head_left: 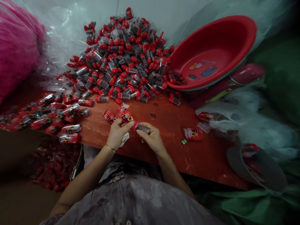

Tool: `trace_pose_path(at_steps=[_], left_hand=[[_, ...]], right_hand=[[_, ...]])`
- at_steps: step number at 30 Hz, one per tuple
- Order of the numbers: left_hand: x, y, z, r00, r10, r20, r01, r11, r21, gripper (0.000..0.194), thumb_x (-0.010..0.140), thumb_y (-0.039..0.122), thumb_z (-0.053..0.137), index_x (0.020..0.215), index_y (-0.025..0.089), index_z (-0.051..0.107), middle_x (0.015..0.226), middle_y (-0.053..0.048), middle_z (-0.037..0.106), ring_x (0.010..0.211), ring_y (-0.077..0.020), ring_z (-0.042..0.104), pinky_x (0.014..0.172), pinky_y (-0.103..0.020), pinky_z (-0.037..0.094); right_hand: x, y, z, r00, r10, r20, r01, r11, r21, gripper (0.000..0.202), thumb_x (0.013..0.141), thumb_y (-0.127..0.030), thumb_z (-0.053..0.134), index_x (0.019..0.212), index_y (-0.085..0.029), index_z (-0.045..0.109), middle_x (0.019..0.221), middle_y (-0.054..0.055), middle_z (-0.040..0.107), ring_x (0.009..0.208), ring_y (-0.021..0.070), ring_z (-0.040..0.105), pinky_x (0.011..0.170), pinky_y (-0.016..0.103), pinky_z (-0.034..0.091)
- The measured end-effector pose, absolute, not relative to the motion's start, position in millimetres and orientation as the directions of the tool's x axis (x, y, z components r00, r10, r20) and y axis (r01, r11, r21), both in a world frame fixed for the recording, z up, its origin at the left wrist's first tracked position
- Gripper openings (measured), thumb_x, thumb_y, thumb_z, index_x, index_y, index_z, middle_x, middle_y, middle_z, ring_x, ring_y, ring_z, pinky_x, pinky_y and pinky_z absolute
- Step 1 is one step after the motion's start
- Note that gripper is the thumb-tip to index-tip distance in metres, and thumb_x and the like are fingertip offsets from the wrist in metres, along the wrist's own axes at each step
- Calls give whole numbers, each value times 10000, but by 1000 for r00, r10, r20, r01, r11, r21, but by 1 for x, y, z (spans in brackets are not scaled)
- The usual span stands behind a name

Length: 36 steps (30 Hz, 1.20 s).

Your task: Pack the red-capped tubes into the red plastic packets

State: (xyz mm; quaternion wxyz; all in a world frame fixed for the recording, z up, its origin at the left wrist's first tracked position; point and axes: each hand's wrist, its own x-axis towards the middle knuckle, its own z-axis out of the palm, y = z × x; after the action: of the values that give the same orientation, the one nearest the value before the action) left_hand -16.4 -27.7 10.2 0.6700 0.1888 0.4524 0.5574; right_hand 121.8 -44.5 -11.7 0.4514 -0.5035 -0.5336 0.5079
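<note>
Above the front edge of the wooden table, my left hand (117, 134) pinches a red printed plastic packet (127, 117). Between the fingers and thumb of my right hand (152, 137) is a small clear tube (142, 128) with dark contents. The tube's left end meets the packet's mouth; how far it sits inside I cannot tell. More flat red packets (110, 115) lie just beyond my left hand. A crumpled white scrap (124, 139) shows under that hand. Filled red packets (69, 138) are spread over the table's left side.
A big heap of red-capped tubes (117, 65) covers the back of the table (164, 125). To its right leans a red basin (215, 47). A loose packet (192, 134), a plastic bag (253, 125) and a grey bin (267, 172) are at right. More red packets (55, 165) lie below, left.
</note>
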Motion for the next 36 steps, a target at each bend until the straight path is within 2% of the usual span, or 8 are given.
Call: trace_pose_path(at_steps=[4, 11, 19, 23, 27, 30, 33, 36], left_hand=[[-8, -31, 1, -58, 912, -406, -588, 297, 752, 402, 400, 271, 876, 712, 136, 662, 679, -3, 696, 627, -109, 627, 695, -242, 493], [-5, -29, -5, -8, 950, -313, -577, 251, 777, 328, 549, 354, 812, 750, 135, 673, 722, -30, 699, 697, -141, 644, 714, -259, 497], [-14, -24, 13, 53, 947, -318, -590, 287, 754, 324, 540, 326, 809, 752, 133, 658, 770, -46, 703, 580, -115, 600, 500, -220, 461], [-12, -27, 7, 158, 931, -329, -561, 358, 746, 363, 566, 400, 792, 786, 138, 672, 697, -34, 685, 438, -88, 509, 378, -214, 378], [-23, -22, 4, 80, 942, -327, -591, 309, 745, 341, 503, 343, 841, 728, 137, 687, 698, -33, 692, 599, -113, 606, 553, -217, 472], [-41, -13, 9, 21, 939, -343, -597, 287, 749, 326, 467, 299, 859, 698, 140, 692, 702, -20, 696, 637, -104, 613, 614, -202, 478], [-58, -6, 15, 12, 929, -369, -612, 299, 732, 300, 494, 312, 847, 683, 139, 691, 677, -10, 684, 606, -89, 596, 570, -180, 462], [-65, -5, 16, 20, 932, -362, -610, 298, 734, 300, 494, 284, 845, 707, 133, 698, 690, -16, 687, 616, -91, 596, 557, -169, 455]], right_hand=[[117, -45, -16, 26, 998, 60, 131, 56, -990, 255, 730, -383, 646, 906, -202, 612, 762, 2, 619, 579, 104, 527, 483, 209, 421], [107, -42, -13, -101, 989, -110, -45, -115, -992, 341, 731, -470, 646, 915, -192, 574, 631, -54, 529, 386, 48, 388, 344, 193, 359], [94, -45, -15, -91, 993, -73, -197, -90, -976, 397, 747, -561, 599, 933, -230, 485, 652, -49, 574, 443, 77, 500, 471, 223, 459], [95, -37, -20, -84, 992, -93, -135, -104, -985, 390, 700, -556, 641, 822, -219, 487, 599, -50, 598, 413, 92, 514, 434, 225, 432], [81, -15, -31, -40, 999, -13, -1, -13, -1000, 456, 581, -541, 727, 556, -208, 416, 470, -76, 479, 405, 69, 423, 414, 199, 345], [65, 0, -31, -48, 992, 113, 156, 119, -981, 473, 611, -538, 710, 489, -202, 401, 467, -75, 440, 431, 60, 373, 431, 197, 304], [56, 6, -20, -94, 975, 200, 332, 221, -917, 371, 663, -530, 692, 596, -206, 523, 544, -52, 536, 481, 87, 458, 486, 216, 365], [59, 7, -8, -130, 938, 320, 518, 339, -785, 417, 648, -522, 728, 917, -216, 637, 735, 7, 652, 634, 147, 590, 617, 257, 463]])
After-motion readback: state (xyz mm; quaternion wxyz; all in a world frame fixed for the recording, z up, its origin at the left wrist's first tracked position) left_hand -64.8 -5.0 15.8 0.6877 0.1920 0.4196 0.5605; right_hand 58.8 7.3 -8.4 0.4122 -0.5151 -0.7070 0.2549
